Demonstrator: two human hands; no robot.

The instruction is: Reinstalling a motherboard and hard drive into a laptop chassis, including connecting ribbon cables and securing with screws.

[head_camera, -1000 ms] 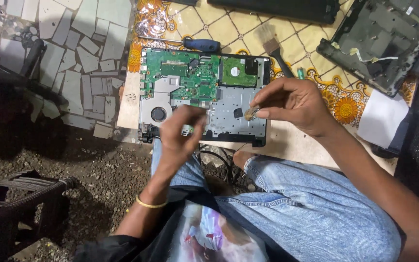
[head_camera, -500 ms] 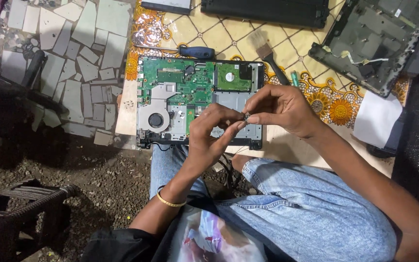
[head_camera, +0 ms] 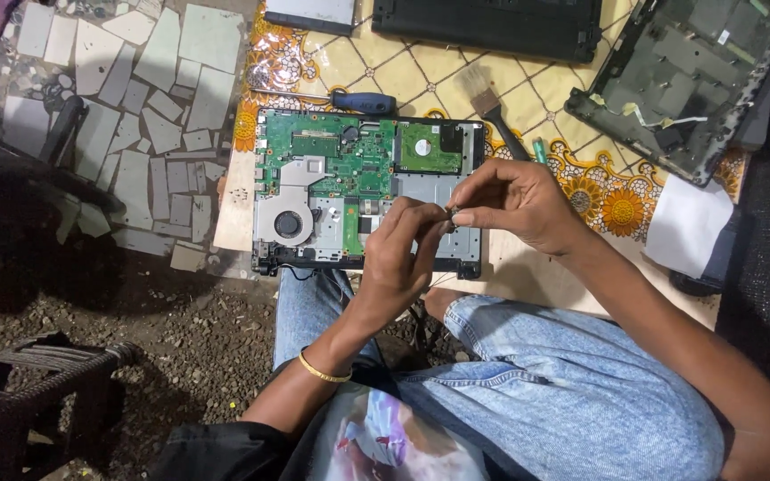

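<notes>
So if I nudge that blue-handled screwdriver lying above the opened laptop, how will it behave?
The screwdriver looks stiff, with a thin metal shaft. Its rounded blue handle would probably let it roll on the patterned mat. It seems light, so a nudge from either hand would likely shift it easily.

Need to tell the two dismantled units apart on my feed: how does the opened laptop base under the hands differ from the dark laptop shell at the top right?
The opened laptop base lies square to the person and shows a green circuit board, a round fan and a drive. The dark laptop shell lies skewed, showing grey metal plates and loose pale wires, no green board. Both hands, left hand and right hand, meet over the base; none touch the shell. Both rest on the yellow patterned mat.
</notes>
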